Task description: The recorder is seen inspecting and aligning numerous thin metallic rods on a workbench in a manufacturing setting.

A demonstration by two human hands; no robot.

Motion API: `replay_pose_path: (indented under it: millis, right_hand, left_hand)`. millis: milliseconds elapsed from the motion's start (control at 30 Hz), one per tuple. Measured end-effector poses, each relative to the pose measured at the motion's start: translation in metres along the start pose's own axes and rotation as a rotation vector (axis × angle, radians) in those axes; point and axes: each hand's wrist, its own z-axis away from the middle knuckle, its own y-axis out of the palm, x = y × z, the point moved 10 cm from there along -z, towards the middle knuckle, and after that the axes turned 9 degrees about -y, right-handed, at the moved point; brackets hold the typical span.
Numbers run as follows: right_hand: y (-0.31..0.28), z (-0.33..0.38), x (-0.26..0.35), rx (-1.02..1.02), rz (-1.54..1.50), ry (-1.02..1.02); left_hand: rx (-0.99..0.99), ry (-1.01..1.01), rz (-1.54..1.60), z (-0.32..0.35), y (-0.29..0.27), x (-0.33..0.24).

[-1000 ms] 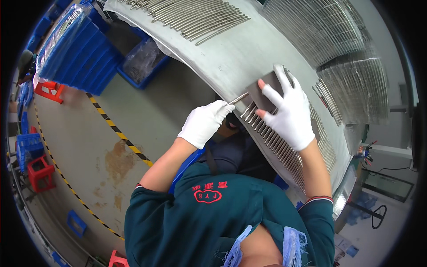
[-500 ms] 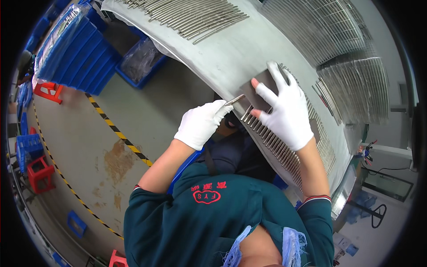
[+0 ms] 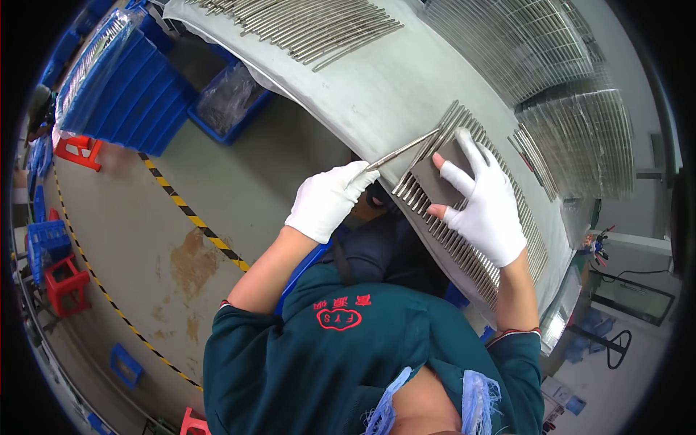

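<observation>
My left hand, in a white glove, is closed around one end of a thin metal rod. The rod points up and right over the near edge of the table. My right hand, its glove leaving some fingertips bare, has its fingers spread over a flat dark grey pad and holds it. The pad lies on a row of metal rods set side by side on the table. The held rod's far end is just left of that row. Part of the pad is hidden under my right hand.
The pale-covered table bears another row of rods at its far left. Wire racks are stacked on the right, beside a few loose rods. Blue crates and a red stool stand on the floor at left.
My right hand and the grey pad have moved down and right, off the rod and over the row. More of the held rod now shows. My left hand has hardly moved.
</observation>
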Motion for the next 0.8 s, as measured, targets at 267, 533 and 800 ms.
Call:
replay_pose_path:
  millis: [267, 533, 800]
  right_hand:
    - [0.002, -0.053, 0.009, -0.157, 0.064, -0.035]
    - [-0.004, -0.034, -0.001, -0.124, 0.033, 0.014]
    - [-0.002, 0.007, -0.009, -0.086, 0.006, 0.037]
  left_hand:
    - [-0.069, 0.112, -0.281, 0.003, -0.002, -0.017]
    - [0.129, 0.015, -0.073, -0.002, 0.006, -0.011]
    - [0.063, -0.042, 0.044, -0.002, 0.011, 0.007]
